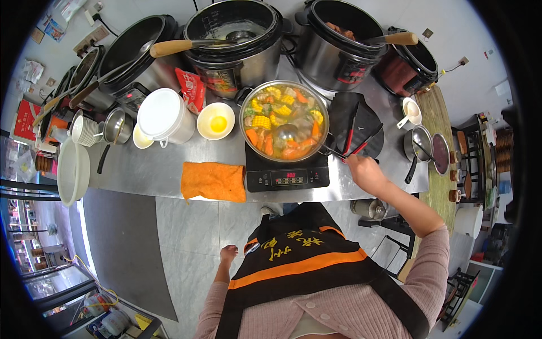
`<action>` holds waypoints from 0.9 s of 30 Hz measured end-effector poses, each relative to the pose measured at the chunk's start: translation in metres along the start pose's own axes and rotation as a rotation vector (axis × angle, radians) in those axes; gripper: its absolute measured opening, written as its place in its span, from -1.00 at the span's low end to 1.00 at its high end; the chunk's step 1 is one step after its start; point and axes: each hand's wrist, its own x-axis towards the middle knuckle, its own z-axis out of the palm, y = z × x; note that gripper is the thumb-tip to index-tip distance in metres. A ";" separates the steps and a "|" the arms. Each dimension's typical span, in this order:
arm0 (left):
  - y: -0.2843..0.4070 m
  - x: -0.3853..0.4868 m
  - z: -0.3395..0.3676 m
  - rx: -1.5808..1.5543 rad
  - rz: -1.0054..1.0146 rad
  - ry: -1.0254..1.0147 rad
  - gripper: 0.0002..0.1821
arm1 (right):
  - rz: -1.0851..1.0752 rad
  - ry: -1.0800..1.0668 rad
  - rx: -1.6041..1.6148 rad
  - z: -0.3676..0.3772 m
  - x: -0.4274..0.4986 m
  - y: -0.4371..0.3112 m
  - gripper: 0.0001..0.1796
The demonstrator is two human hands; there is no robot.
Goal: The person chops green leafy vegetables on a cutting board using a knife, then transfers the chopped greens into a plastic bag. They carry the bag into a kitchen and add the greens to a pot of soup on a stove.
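My right hand (366,173) grips the handle of a metal ladle (288,132), whose bowl dips into the soup. The wide steel pot (283,159) holds corn pieces (261,122), carrot chunks (268,145) and pieces of what looks like meat in broth. Beneath it is a black induction cooker (258,184) with a lit display. Red-handled tongs (349,140) lie on a dark cloth or mat (372,113) just beyond my right hand. My left hand (229,253) hangs low beside the apron (296,254), over the floor, its fingers curled; I see nothing in it.
A folded orange cloth (213,181) lies at the front edge of the steel counter (139,169). Left of the pot stand a bowl with yellow contents (216,121) and a lidded white bucket (163,113). Large electric cookers (237,59) line the back. Small saucepans (418,144) sit at right.
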 end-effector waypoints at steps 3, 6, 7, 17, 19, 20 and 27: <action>0.006 -0.008 0.004 0.013 0.007 0.009 -0.83 | 0.041 -0.003 -0.040 0.015 0.015 -0.002 -0.97; 0.006 -0.005 0.005 -0.056 -0.050 0.047 -0.84 | 0.057 0.097 -0.019 0.017 0.031 0.000 -0.94; 0.008 -0.003 0.004 -0.041 -0.025 0.033 -0.84 | -0.003 0.130 -0.027 0.018 0.041 0.000 -0.93; 0.012 -0.007 0.007 -0.092 0.069 0.051 -0.82 | -0.363 0.043 -0.216 0.034 0.094 0.000 -0.85; 0.000 -0.008 0.007 -0.079 0.046 0.039 -0.81 | -0.308 -0.024 -0.221 0.017 0.084 0.003 -0.86; -0.006 -0.013 0.008 -0.001 0.049 0.051 -0.78 | -0.260 -0.037 -0.222 0.012 0.078 0.008 -0.87; -0.003 -0.049 0.013 0.371 0.080 0.041 -0.84 | -0.063 0.070 -0.144 0.015 0.045 0.006 -0.89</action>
